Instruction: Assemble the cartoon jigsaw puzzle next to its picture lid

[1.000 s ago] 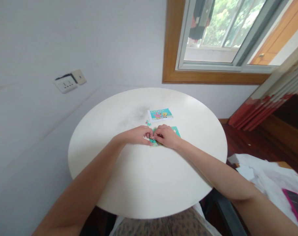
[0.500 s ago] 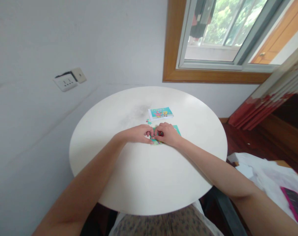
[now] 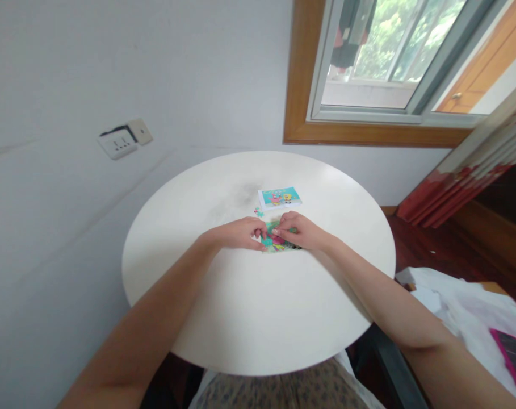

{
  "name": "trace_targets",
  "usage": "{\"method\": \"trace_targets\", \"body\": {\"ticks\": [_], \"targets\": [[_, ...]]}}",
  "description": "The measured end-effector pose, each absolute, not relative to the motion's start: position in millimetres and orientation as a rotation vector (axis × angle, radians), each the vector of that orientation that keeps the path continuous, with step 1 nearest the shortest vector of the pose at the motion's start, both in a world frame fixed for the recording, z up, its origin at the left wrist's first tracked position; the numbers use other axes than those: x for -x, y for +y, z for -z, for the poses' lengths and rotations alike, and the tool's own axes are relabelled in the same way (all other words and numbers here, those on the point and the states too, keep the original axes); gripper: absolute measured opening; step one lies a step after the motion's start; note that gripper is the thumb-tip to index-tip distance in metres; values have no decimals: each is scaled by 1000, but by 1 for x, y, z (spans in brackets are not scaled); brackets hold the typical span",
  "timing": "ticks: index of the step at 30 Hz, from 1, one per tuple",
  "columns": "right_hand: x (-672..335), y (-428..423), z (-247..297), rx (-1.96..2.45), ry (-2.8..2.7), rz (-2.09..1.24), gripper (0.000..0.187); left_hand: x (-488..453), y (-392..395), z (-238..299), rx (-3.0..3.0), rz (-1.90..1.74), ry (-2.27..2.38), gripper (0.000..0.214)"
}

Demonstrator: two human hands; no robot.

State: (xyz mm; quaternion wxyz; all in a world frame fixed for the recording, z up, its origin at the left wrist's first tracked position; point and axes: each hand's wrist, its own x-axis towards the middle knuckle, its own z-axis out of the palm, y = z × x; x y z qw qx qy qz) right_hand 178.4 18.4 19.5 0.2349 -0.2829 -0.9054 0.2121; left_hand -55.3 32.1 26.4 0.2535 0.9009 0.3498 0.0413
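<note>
Head view: left hand, grip unclear, touched the puzzle at nine o'clock; right hand, pinched, seemingly fitting, next needed pressing.

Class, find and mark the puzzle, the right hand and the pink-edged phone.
Puzzle [image 3: 279,245]: head view, its printed face, between the hands.
Right hand [image 3: 307,232]: head view, back of the hand.
Pink-edged phone [image 3: 515,355]: head view, its dark face.

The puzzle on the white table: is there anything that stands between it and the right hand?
Nothing visible does. The right hand is directly at the puzzle. The left hand is at the puzzle's left edge, and the small loose pieces lie beyond its far side, not between.
</note>
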Motion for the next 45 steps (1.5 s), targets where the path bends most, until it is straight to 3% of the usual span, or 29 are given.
{"method": "trace_targets", "body": {"ticks": [12,26,31,36,45], "targets": [[-171,17,-14,679,-2519,-483,30,56,35,-23,-2438,-93,927,40],[-172,21,-11,775,-2431,-457,34,61,34,-28,-2327,-129,987,38],[-182,29,-13,918,-2301,-449,29,79,49,-27,-2201,-372,1270,32],[-186,35,-7,1019,-2288,-454,25,88,71,2,-2487,-737,1543,30],[-135,75,-12,1324,-2351,-416,27,79,80,33,-2564,-770,1723,35]]}}
